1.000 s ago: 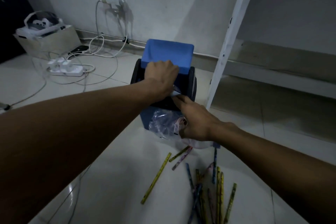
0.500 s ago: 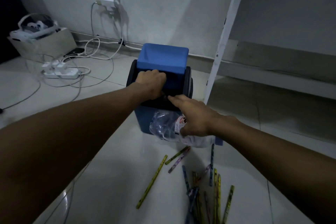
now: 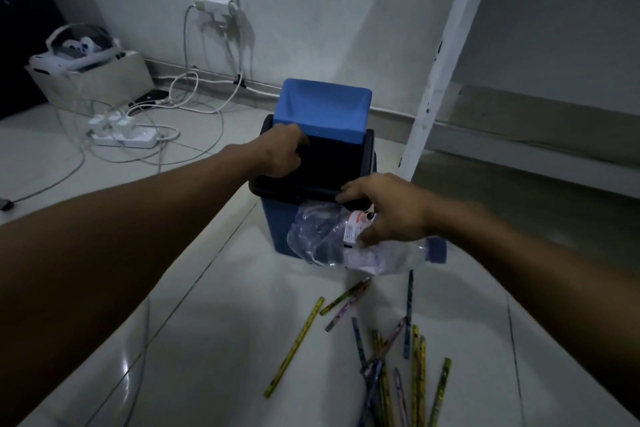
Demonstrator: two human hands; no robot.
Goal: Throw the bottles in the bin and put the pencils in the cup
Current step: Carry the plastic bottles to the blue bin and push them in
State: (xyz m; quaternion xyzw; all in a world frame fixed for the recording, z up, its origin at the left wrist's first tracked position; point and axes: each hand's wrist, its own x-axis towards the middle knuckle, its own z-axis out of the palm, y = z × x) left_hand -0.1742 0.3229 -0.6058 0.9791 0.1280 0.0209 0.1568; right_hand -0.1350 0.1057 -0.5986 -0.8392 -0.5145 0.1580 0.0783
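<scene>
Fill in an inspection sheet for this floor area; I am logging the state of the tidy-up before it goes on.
Surface: pale tiled floor, glossy, dimly lit.
Job's things: blue bin with its swing lid tipped open; crushed clear bottles lie against the bin's front; pencils scattered on the floor nearer the camera; no cup seen.
Clutter: box with a white headset by the wall.
Grippers: left hand curled at the bin's opening; right hand open, over the bottles, fingertips at the bin's rim.
Cables: white cables run from a wall plug to a power strip.
Surroundings: grey wall, white post.
</scene>
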